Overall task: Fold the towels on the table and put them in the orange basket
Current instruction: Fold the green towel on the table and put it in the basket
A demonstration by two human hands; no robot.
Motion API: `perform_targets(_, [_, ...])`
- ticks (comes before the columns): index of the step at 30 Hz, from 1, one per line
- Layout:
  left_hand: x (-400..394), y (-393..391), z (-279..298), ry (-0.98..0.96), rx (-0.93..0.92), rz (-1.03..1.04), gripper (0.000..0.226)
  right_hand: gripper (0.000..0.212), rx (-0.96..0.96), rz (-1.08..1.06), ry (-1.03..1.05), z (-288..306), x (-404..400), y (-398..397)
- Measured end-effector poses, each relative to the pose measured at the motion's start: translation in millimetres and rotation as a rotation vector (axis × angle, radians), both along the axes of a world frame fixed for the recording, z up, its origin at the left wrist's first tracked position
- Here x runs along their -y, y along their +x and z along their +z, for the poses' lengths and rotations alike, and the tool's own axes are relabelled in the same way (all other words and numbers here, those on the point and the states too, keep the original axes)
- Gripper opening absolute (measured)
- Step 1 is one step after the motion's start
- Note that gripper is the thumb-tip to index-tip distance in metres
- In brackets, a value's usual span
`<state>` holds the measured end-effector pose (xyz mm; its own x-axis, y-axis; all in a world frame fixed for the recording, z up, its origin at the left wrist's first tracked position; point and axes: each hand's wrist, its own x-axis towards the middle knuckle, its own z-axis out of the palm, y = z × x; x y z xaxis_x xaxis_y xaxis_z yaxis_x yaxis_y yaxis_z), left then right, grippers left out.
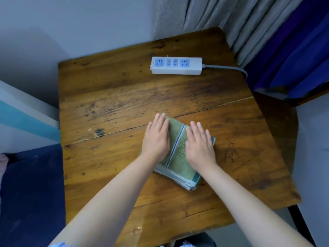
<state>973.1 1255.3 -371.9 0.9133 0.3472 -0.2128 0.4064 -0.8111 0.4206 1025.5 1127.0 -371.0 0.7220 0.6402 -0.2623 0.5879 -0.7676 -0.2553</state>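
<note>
Two hands lie flat on a folded green towel [178,152] near the middle of the wooden table [124,104], a little toward five o'clock from its centre. The left hand [157,139] presses the towel's nine o'clock side with its fingers straight and together, the fingertips reaching just past the far edge. The right hand [200,143] presses the three o'clock side in the same way, palm down, fingers straight and slightly spread. Neither hand curls round the cloth. Between them runs a dark blue stripe edged in white, slanting from about one o'clock to seven. At the towel's near end the stacked layers show pale hems. A white power strip [176,65] with blue sockets lies at twelve o'clock, well apart from the towel, its grey cable [229,67] trailing off toward three o'clock, where grey and blue curtains [267,32] hang.
</note>
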Motion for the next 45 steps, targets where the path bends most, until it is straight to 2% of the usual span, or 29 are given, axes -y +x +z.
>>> perform_targets(3, [0.6,6.3,-15.3,0.026,-0.167,-0.041,0.052,0.061,-0.054,0.038,-0.141,-13.4,0.2,0.8])
perform_targets(5, [-3.6,3.8,-26.7,0.046,-0.218,-0.051,0.070,0.079,-0.052,0.056,-0.161,-21.2,3.4,5.2])
perform_targets(7, [-6.8,1.9,-31.6,0.051,-0.241,-0.062,0.083,0.085,-0.088,0.096,-0.181,-25.8,5.4,12.6])
perform_targets(13, [-9.4,3.0,-32.2,0.063,-0.174,-0.058,0.063,0.088,-0.178,0.175,-0.198,-25.7,10.5,21.5])
perform_targets(16, [-11.1,1.2,-32.5,0.072,-0.145,-0.036,0.060,0.089,-0.203,0.233,-0.220,-21.0,12.3,26.7])
perform_targets(18, [-8.2,-5.1,-29.4,0.030,-0.113,0.016,0.056,0.083,-0.254,0.260,-0.243,-13.3,14.4,30.7])
perform_targets(20, [-4.1,-19.1,-20.8,-0.043,-0.153,0.149,0.068,0.064,-0.310,0.282,-0.265,-2.6,11.5,38.8])
perform_targets(23, [-0.1,-43.7,-12.6,-0.072,-0.313,0.288,0.078,0.048,-0.250,0.294,-0.159,15.1,-3.6,54.6])
perform_targets(25, [2.7,-51.8,-7.7,-0.033,-0.390,0.342,0.065,0.045,-0.210,0.360,-0.047,23.0,-25.3,62.3])
perform_targets(27, [5.6,-51.6,-3.0,0.003,-0.445,0.385,0.053,0.053,-0.238,0.490,-0.025,26.9,-51.1,68.1])
perform_targets(29, [7.8,-49.2,0.3,-0.004,-0.480,0.430,0.050,0.065,-0.262,0.654,-0.120,28.4,-79.0,71.6])
perform_targets(31, [5.9,-47.5,1.0,-0.069,-0.489,0.491,0.047,0.069,-0.268,0.791,-0.288,27.8,-101.7,73.3])
perform_targets(36, [0.5,-53.0,-0.4,-0.367,-0.410,0.711,0.047,0.043,-0.221,0.952,-0.561,22.3,-131.9,72.4])
perform_targets(40, [4.7,-60.5,1.2,-0.496,-0.365,0.837,0.045,0.031,-0.116,1.035,-0.607,25.9,-136.3,69.3])
perform_targets(45, [5.9,-75.8,15.0,-0.580,-0.309,0.841,0.033,0.033,-0.004,1.106,-0.586,48.4,-129.0,54.3])
